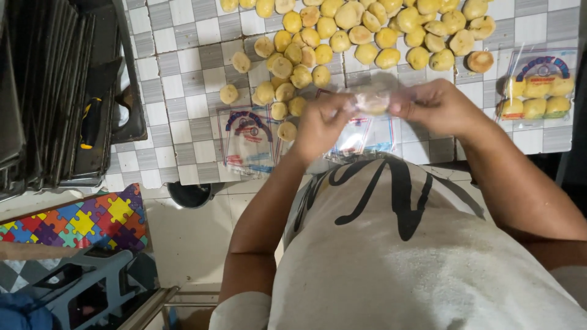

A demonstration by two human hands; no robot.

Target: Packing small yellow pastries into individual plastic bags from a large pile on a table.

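Holding clear bag (374,98) btwn both hands, filled pack (537,90) far right, empty printed bags (247,139) left

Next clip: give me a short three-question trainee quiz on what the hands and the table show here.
1. True or false: both hands hold one clear bag between them.
2. Where does the filled bag of buns lie? A) the table's right edge B) the floor C) the dark trays
3. What lies flat on the tiled table beside the left hand?

Key:
1. True; the right hand grips the other side.
2. A
3. An empty printed bag; loose yellow buns lie beyond.
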